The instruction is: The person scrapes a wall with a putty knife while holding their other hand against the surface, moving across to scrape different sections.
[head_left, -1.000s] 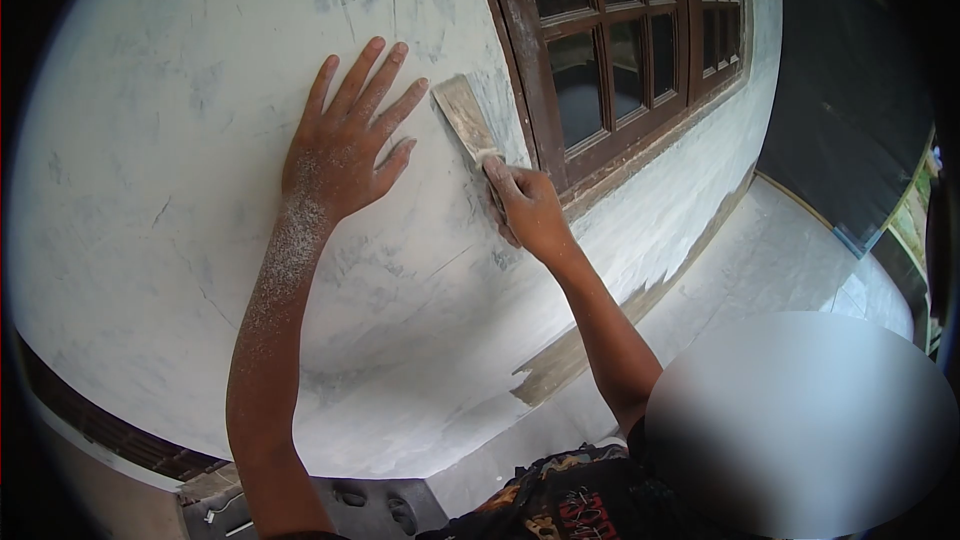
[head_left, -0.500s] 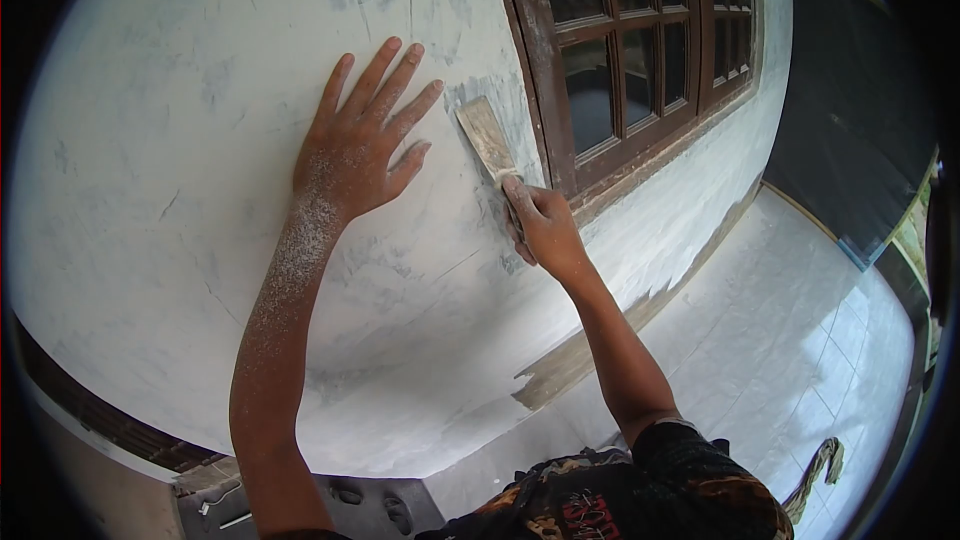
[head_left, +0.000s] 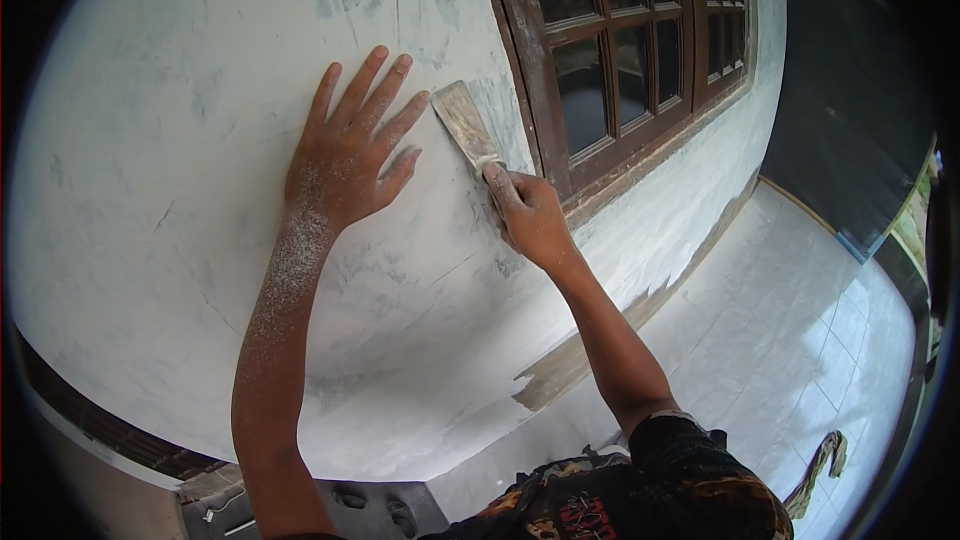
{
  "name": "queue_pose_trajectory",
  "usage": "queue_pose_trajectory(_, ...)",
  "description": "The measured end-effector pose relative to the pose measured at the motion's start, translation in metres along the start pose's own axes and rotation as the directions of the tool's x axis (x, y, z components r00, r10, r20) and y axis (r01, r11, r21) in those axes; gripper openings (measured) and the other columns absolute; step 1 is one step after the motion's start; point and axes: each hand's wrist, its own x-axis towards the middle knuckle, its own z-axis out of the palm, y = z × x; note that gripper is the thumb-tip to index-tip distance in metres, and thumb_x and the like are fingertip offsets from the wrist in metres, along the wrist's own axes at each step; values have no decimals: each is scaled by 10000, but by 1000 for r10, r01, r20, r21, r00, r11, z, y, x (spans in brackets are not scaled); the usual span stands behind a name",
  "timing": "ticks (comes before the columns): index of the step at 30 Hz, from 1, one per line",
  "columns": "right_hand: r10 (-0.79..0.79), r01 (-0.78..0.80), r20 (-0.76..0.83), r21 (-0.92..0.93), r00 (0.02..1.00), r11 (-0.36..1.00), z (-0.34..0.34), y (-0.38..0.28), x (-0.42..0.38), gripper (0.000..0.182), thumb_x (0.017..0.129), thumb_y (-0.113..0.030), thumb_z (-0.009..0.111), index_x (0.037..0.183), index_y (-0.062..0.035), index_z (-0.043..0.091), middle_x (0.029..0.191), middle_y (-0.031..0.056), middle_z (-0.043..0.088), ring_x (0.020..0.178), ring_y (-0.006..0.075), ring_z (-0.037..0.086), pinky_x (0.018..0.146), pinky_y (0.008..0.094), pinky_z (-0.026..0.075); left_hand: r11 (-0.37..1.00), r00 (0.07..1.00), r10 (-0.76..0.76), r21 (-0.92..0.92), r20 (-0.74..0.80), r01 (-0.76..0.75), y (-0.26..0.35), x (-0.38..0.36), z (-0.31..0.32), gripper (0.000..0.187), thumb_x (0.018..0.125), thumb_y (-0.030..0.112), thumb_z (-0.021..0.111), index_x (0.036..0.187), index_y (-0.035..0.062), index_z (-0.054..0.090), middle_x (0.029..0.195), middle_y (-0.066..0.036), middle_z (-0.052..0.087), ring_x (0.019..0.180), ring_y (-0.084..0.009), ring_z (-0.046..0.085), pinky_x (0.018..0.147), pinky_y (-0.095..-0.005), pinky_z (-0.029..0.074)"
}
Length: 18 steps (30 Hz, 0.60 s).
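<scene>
While the scraper [head_left: 462, 120] meets the wall [head_left: 150, 130] near its edge along the brown window frame [head_left: 537, 90], the right hand [head_left: 533, 215] has its fingers clamped around it. Just beside the blade's corner, the left hand [head_left: 345, 165] lies against the wall, fingers spread apart. Pale dust [head_left: 300, 250] speckles its wrist.

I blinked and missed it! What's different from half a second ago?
The right hand moved the flat, greyish-brown scraper a little up and left along the white, grey-smudged wall, closer to the spread left hand. Nothing was grabbed or let go. The left hand stayed about where it was, and the right kept its grip.
</scene>
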Motion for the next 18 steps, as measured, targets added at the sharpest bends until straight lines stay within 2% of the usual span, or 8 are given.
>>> queue_pose_trajectory(3,-15,15,3,-38,1000,999,-2,8,-8,584,998,-453,520,621,-8,540,514,25,446,510,119,424,502,327,365,1000,1000,-7,-9,1,7,-1,-1,0,560,889,432,639,1400,242,512,1576,-42,300,1487,-228,182,1210,-535,142)
queue_pose_trajectory(5,60,-60,22,2,998,998,0,27,-15,592,993,-471,520,628,-5,539,515,25,450,508,120,425,502,326,364,1000,1000,-3,1,10,3,-1,-1,-1,560,887,433,641,1398,243,514,1575,-42,303,1486,-224,186,1211,-531,147)
queue_pose_trajectory(9,3,-3,1,-3,1000,1000,3,4,3,595,998,-465,509,631,2,546,516,29,460,509,121,430,502,328,364,1000,1000,2,-15,-10,-2,0,1,-1,562,884,430,647,1396,239,517,1573,-40,307,1485,-222,188,1210,-530,152)
queue_pose_trajectory(11,-20,20,17,16,1000,1000,6,2,8,589,1000,-458,507,640,7,552,517,35,466,516,123,438,511,330,370,999,1000,-15,-35,5,15,0,0,-1,570,868,375,666,1402,239,519,1579,-47,309,1485,-246,200,1199,-557,160)
queue_pose_trajectory(14,9,-9,-6,-14,1000,1000,0,12,-7,588,998,-455,510,648,14,559,518,44,465,526,128,445,524,335,378,1000,1000,-4,-17,-1,4,-1,-1,-1,578,879,436,650,1403,235,510,1573,-39,313,1485,-225,189,1212,-530,146)
queue_pose_trajectory(18,27,-27,-13,-34,1000,999,-1,13,-5,589,995,-460,514,648,15,558,520,53,468,533,133,449,532,340,382,999,1000,-9,-44,1,9,-1,-1,0,589,857,378,677,1405,235,516,1582,-54,303,1485,-252,200,1197,-557,163)
